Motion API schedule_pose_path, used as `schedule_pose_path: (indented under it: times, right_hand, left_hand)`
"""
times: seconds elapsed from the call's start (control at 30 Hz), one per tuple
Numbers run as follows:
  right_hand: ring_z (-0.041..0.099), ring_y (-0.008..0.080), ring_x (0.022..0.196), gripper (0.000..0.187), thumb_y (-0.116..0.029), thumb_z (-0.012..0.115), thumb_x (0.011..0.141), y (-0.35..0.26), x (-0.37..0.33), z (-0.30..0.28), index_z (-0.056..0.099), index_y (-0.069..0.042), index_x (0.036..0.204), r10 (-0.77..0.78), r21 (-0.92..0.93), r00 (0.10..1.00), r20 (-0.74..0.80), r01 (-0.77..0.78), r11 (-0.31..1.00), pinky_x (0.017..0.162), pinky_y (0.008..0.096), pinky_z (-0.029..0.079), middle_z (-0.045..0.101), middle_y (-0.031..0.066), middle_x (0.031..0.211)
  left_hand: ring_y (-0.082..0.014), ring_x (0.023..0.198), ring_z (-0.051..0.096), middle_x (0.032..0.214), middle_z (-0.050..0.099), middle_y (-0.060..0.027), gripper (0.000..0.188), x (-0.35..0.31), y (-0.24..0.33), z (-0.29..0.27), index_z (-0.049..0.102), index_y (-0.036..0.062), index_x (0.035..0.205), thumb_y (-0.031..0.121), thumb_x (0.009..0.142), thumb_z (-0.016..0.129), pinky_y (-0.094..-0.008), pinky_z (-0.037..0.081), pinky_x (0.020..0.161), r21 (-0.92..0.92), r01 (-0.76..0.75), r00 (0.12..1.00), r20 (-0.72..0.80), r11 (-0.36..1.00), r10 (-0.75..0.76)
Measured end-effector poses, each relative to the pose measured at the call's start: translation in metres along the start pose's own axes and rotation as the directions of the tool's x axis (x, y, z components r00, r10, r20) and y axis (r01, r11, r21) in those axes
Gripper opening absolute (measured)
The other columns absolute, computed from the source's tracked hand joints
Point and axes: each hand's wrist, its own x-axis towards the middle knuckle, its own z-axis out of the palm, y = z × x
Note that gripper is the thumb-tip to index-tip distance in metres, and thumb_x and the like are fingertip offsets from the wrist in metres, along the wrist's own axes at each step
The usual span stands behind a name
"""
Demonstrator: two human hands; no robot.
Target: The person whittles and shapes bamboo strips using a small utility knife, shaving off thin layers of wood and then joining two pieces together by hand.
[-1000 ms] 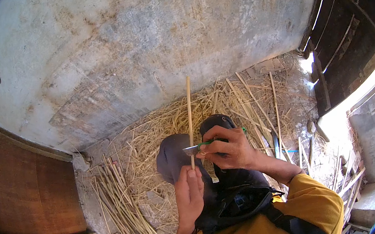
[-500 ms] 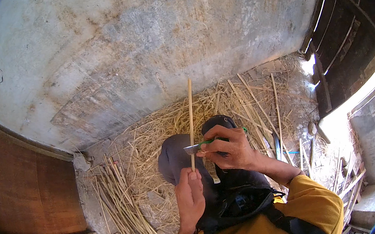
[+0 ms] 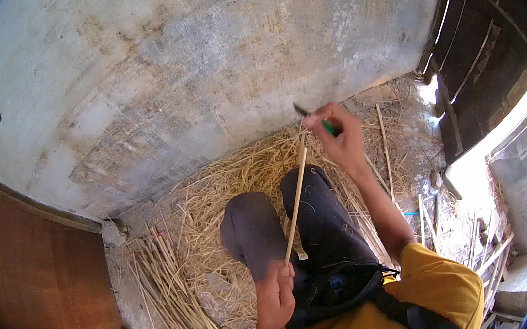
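I see one pale stick [image 3: 297, 209] mid-frame, gripped by the left hand [image 3: 275, 300], and one green-handled knife [image 3: 300, 110] upper right of centre, clasped in the right hand [image 3: 343, 136]. Shavings [image 3: 244, 169] litter the floor [image 3: 423, 138] beneath one stained wall [image 3: 213, 72].

A: Left side status?
B: The left hand [image 3: 275, 300] sits low and close in, curled into a firm grip.
A: Right side?
B: The right hand [image 3: 342, 134] is well forward, slightly blurred, fingers bent; the right forearm [image 3: 382, 209] is extended.
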Motion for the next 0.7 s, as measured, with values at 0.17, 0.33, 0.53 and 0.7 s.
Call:
schedule_pose_path:
  times: [0.17,0.33,0.53,0.7]
  right_hand:
    - [0.056,0.0099,0.069,0.018,-0.013,0.073,0.095,-0.005,-0.001,-0.012,0.058,-0.005,0.102,0.182,0.069,0.982,0.046,-0.185,0.980,0.065,0.0288,0.046,0.062,0.0041,0.079]
    - [0.050,0.0030,0.076,0.020,-0.008,0.073,0.094,-0.012,-0.009,-0.005,0.057,-0.005,0.107,0.113,0.067,0.989,0.091,-0.119,0.991,0.065,0.0213,0.040,0.055,0.0001,0.098]
    - [0.069,0.0289,0.095,0.065,-0.036,0.072,0.094,0.062,0.001,-0.039,0.047,-0.009,0.148,0.151,-0.616,0.964,0.220,0.018,0.788,0.083,0.0420,0.052,0.068,0.0175,0.104]
    - [0.068,0.0385,0.102,0.079,-0.048,0.074,0.089,0.119,0.004,-0.069,0.042,-0.005,0.147,0.473,-0.584,0.846,0.247,-0.259,0.769,0.088,0.0494,0.051,0.068,0.0227,0.110]
  left_hand:
    - [-0.0074,0.056,0.044,0.065,0.047,-0.0006,0.025,0.011,-0.009,-0.014,0.054,0.0024,0.096,0.018,0.111,0.042,-0.0266,0.035,0.051,-0.192,0.075,0.997,-0.021,0.979,-0.081]
    - [-0.0035,0.053,0.038,0.065,0.043,0.0031,0.026,0.022,-0.002,-0.019,0.054,0.0034,0.098,0.022,0.112,0.042,-0.0222,0.032,0.048,-0.401,0.157,0.987,0.030,0.902,-0.158]
    - [-0.0023,0.053,0.033,0.066,0.039,0.0053,0.025,0.024,-0.007,-0.021,0.054,0.0052,0.099,0.024,0.112,0.045,-0.0205,0.028,0.046,-0.448,0.191,0.979,0.027,0.873,-0.200]
    - [-0.0026,0.052,0.030,0.066,0.035,0.0066,0.025,0.025,-0.009,-0.026,0.052,0.0087,0.098,0.030,0.111,0.046,-0.0214,0.026,0.045,-0.474,0.211,0.973,0.020,0.855,-0.229]
